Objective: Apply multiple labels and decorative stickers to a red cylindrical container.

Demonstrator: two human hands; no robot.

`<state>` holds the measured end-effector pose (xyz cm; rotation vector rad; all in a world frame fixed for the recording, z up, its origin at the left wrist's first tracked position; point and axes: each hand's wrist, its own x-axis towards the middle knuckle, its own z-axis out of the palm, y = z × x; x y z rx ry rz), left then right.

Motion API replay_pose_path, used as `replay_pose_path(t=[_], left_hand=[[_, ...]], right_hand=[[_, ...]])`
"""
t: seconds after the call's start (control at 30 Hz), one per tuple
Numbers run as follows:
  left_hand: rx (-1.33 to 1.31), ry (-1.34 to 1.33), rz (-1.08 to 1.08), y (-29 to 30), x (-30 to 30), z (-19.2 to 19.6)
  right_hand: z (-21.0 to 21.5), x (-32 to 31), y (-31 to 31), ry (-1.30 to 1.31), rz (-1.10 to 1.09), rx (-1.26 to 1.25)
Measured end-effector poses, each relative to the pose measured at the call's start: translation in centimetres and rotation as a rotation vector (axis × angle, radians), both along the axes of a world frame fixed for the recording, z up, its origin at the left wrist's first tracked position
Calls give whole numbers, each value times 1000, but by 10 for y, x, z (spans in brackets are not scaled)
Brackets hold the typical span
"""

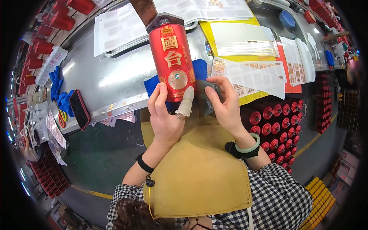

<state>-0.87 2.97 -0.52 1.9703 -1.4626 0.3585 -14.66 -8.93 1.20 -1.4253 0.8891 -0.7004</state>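
A glossy red bottle (170,63) with gold raised characters and a round gold emblem lies tilted on the bench, its grey neck in a metal holder (164,20). A blue cloth (152,85) shows beneath it. My left hand (165,120) grips the bottle's lower end, fingers on its left side and the thumb, in a whitish finger cot (186,102), on its right. To the right of the bottle, my right hand (228,109) is raised with thumb and forefinger apart. Beside its fingertips is a dark grey rounded thing (215,89), whose kind I cannot make out.
Label sheets (245,74) lie on yellow and red backing at the right. A phone (79,110) and blue gloves (56,82) are near the left edge. Red bottles (276,126) stand in rows below the bench, right. A blue bowl (286,19) sits far right.
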Motion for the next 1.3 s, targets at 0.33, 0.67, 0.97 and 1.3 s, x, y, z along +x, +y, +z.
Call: replay_pose_path(t=[0.33,0.67,0.97,1.3], left_hand=[[-54,247,3,-6,18,11],[-16,548,-42,-4,24,7],[-37,551,-52,-4,25,4],[-47,569,-54,-2,25,0]], right_hand=[[7,-4,-20,-109,-9,2],[13,14,-3,26,180,228],[19,18,-7,61,211,265],[22,20,-6,136,220,223]])
